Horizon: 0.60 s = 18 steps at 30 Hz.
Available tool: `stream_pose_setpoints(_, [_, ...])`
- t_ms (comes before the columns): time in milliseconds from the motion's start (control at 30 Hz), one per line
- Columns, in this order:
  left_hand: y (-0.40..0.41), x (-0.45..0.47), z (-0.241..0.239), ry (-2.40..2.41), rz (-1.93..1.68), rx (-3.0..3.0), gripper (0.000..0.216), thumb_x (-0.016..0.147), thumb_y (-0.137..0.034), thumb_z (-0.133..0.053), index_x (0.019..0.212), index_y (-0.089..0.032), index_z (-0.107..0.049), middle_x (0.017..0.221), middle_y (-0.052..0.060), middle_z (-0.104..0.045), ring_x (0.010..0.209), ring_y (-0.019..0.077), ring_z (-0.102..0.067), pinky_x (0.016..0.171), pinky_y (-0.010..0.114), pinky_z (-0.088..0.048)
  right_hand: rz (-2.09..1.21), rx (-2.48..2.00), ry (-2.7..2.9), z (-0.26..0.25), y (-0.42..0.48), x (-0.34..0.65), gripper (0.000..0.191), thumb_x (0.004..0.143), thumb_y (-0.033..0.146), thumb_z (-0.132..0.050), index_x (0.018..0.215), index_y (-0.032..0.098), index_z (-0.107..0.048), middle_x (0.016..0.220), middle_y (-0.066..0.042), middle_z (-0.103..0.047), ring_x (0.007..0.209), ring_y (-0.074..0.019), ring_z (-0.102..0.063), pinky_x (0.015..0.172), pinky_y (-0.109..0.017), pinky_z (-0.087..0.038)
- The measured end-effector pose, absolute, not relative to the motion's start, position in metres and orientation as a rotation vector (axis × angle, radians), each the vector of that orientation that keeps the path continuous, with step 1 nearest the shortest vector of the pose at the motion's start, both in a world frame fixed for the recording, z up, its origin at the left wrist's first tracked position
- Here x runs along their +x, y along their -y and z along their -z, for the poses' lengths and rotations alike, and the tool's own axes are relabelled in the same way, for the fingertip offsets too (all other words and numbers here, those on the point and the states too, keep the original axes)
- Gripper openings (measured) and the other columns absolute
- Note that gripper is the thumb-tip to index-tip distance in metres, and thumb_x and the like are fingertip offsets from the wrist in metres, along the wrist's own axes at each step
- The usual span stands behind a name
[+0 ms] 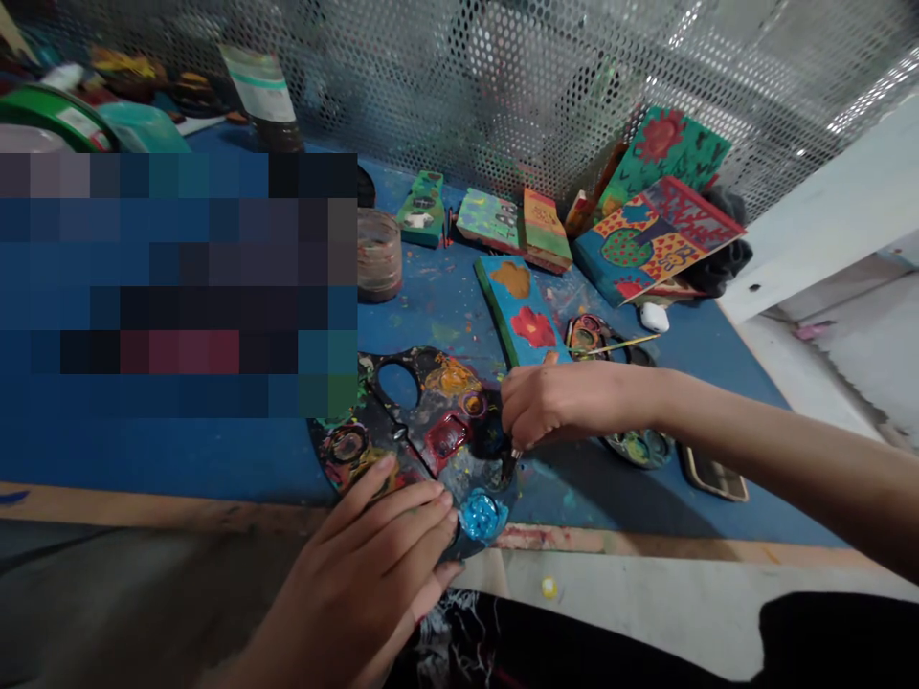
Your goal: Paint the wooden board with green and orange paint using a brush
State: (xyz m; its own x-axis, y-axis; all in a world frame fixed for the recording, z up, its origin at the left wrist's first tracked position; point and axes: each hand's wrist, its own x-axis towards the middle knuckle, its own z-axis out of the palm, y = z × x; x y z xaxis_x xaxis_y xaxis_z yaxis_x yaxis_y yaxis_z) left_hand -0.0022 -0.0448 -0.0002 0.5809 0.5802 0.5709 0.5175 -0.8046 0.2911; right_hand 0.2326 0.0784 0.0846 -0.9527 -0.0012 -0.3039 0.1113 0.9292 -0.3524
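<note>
A black paint palette (459,478), smeared with many colours, lies at the table's near edge. My left hand (388,555) grips its front rim, fingers stretched over the top and thumb below. Bright blue paint (482,517) sits in a well beside those fingertips. Over the palette's right side, my right hand (552,407) is closed around a paintbrush (516,454), whose tip points down at a dark well. Just beyond that hand lies a blue painted block (518,306) with an orange-brown and a red flower shape; the hand covers its near end.
A jar of murky water (379,256) stands behind the palette. Painted blocks (488,218) line the perforated metal screen (531,105). At right are a second palette (638,448), a thin brush (617,344), a white case (654,318) and a phone (714,474). Pixelation hides the left.
</note>
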Motion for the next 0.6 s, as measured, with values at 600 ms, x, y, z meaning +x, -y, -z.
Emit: stream_pose_setpoints(600, [0.044,-0.001,0.001,-0.876,-1.003,2.861,0.019,0.090,-0.014,-0.052,0.104,-0.012,-0.065,0.092,0.002,-0.076,0.097,0.0160,-0.069,0.120,0.036,-0.018,0.419,1.034,-3.066,-0.044,0.007,0.262,0.023,0.097,0.022,-0.047,0.091,0.016,-0.068,0.080,-0.006,-0.068,0.076,-0.0165,-0.058,0.070,-0.030,-0.037])
